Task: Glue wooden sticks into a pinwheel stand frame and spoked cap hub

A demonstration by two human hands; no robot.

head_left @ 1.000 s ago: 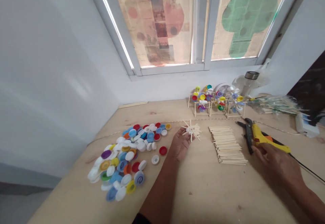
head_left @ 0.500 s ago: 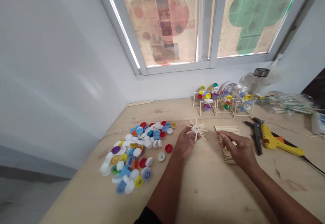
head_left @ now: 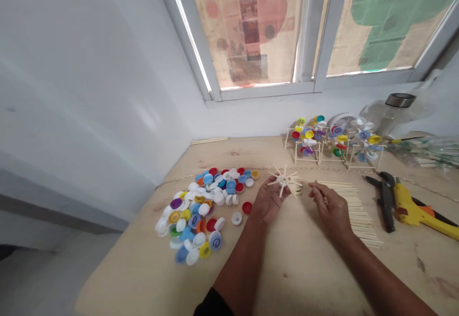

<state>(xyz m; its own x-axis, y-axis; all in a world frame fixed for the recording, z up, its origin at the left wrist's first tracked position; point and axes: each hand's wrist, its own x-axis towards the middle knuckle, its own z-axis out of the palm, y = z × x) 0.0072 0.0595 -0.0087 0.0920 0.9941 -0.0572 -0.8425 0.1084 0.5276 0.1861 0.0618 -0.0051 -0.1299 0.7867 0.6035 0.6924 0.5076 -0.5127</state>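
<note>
Two bare hands working over the plywood table [head_left: 294, 277]! Left hand [head_left: 268, 201] curls round a spoked star of wooden sticks [head_left: 283, 180] at centre; right hand [head_left: 332, 208] pinches, apparently on one thin stick [head_left: 317, 182]. Bottle caps [head_left: 193, 215] heap leftward, loose sticks [head_left: 358, 211] rightward, then a yellow glue gun [head_left: 409, 211]. Cap-and-stick models [head_left: 333, 144] line the far edge, beneath a newspapered window [head_left: 258, 34].

Here's the left hand [head_left: 268, 201] and right hand [head_left: 332, 208], both bare, long bare forearms reaching up from the bottom edge, and a black sleeve [head_left: 213, 304] showing at the left arm!
</note>
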